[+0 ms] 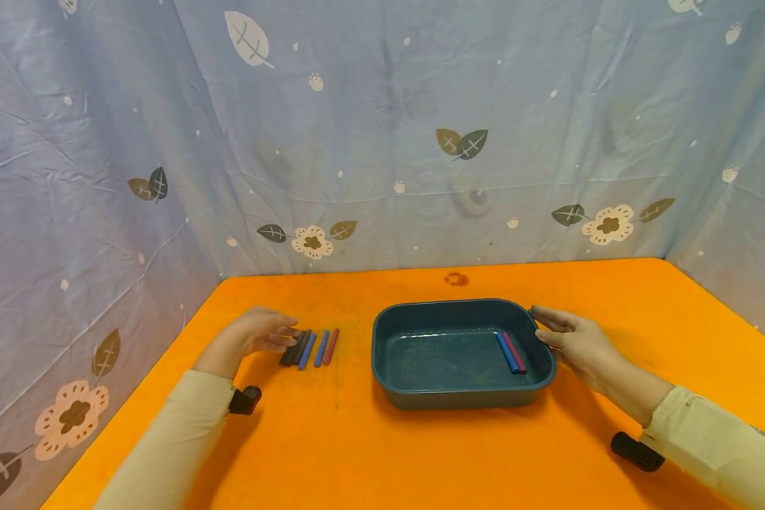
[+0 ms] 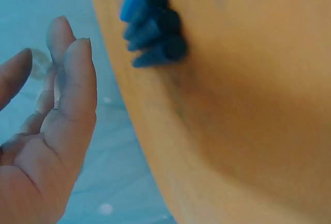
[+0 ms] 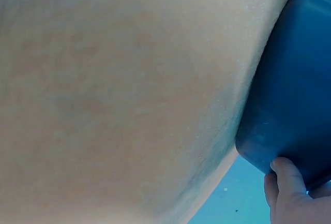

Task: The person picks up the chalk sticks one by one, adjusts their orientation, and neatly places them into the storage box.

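My left hand [image 1: 264,331] hovers at the left end of a row of crayon-like sticks, its fingers loosely bent and nothing between them. In the left wrist view the hand [image 2: 62,125] is apart from three dark sticks [image 2: 168,25]. Two blue sticks [image 1: 321,348] and a red stick [image 1: 331,347] complete the row. On the right, my right hand [image 1: 580,347] holds the right rim of a dark teal tray [image 1: 452,400], near its far corner. Against the outer wall [image 3: 289,100] lies a finger of that hand [image 3: 297,198]. Inside the tray, a blue stick [image 1: 507,353] lies beside a red stick [image 1: 515,353].
An orange tabletop [image 1: 331,453] lies under everything. Patterned blue-grey fabric [image 1: 382,142] hangs behind it and along both sides. A reddish ring stain [image 1: 456,279] marks the table behind the tray. Black wrist devices [image 1: 245,401] sit under both sleeves.
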Demonstrator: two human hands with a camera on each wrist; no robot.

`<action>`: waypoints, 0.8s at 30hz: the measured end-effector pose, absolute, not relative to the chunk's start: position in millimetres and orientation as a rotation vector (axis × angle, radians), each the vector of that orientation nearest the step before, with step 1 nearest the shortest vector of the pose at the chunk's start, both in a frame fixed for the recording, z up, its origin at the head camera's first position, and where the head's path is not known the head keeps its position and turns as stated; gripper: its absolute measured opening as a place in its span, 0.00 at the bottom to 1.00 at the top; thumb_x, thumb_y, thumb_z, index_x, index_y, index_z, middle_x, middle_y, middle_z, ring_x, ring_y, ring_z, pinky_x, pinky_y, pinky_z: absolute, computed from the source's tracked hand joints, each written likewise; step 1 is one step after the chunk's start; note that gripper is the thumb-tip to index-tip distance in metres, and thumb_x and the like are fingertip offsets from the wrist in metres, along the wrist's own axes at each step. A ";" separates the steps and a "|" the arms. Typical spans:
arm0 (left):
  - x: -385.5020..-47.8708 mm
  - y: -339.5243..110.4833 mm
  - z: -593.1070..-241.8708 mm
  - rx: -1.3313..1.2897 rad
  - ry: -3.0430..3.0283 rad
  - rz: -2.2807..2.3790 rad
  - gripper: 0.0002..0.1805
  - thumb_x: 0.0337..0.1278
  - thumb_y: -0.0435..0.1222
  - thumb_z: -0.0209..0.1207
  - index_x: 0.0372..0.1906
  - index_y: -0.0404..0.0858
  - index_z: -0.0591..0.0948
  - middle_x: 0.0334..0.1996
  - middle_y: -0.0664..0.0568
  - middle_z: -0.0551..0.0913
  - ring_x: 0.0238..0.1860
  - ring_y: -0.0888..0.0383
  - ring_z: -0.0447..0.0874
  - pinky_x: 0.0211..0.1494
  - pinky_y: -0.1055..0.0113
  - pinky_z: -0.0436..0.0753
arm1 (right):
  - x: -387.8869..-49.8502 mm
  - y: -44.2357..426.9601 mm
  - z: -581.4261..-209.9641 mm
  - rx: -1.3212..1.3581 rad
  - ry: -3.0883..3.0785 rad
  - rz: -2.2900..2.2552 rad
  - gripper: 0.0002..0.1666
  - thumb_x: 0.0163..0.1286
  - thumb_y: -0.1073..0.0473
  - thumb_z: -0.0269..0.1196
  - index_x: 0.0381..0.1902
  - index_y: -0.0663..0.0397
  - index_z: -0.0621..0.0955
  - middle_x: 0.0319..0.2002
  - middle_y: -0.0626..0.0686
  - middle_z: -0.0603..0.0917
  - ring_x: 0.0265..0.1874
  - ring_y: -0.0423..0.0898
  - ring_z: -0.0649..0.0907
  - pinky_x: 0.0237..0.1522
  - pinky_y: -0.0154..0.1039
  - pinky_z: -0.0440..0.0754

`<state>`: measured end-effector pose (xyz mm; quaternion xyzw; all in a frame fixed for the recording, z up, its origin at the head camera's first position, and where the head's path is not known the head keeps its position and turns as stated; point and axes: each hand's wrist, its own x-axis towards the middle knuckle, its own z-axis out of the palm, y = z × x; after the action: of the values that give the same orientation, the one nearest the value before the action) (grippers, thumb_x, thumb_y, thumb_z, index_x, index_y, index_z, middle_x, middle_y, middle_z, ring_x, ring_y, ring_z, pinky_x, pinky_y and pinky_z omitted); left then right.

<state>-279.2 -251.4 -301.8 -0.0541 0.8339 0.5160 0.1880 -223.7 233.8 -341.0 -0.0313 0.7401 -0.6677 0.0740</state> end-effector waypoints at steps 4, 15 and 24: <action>-285.0 -261.8 -308.8 -0.187 2.350 1.417 0.30 0.73 0.35 0.49 0.68 0.17 0.57 0.63 0.27 0.68 0.58 0.40 0.77 0.58 0.55 0.79 | -223.9 234.2 -341.1 -0.097 2.227 -1.997 0.35 0.76 0.69 0.48 0.74 0.69 0.47 0.73 0.70 0.46 0.40 0.25 0.78 0.43 0.28 0.81; -294.4 -293.0 -325.7 -0.141 2.265 1.308 0.27 0.74 0.35 0.48 0.66 0.17 0.62 0.57 0.30 0.75 0.57 0.40 0.76 0.57 0.55 0.79 | -223.5 232.5 -341.7 -0.095 2.224 -1.984 0.35 0.77 0.69 0.48 0.74 0.69 0.46 0.73 0.70 0.45 0.40 0.25 0.78 0.43 0.28 0.81; -303.6 -288.3 -331.3 -0.196 2.261 1.256 0.09 0.69 0.36 0.56 0.36 0.36 0.83 0.27 0.55 0.78 0.32 0.61 0.74 0.43 0.67 0.78 | -223.4 232.7 -339.9 -0.084 2.245 -1.970 0.35 0.77 0.69 0.48 0.74 0.69 0.47 0.73 0.70 0.46 0.40 0.23 0.77 0.43 0.27 0.80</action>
<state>-303.6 -288.3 -331.3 -0.0726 0.8392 0.4661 0.2705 -223.4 232.7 -339.9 -0.0281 0.7491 -0.6574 0.0768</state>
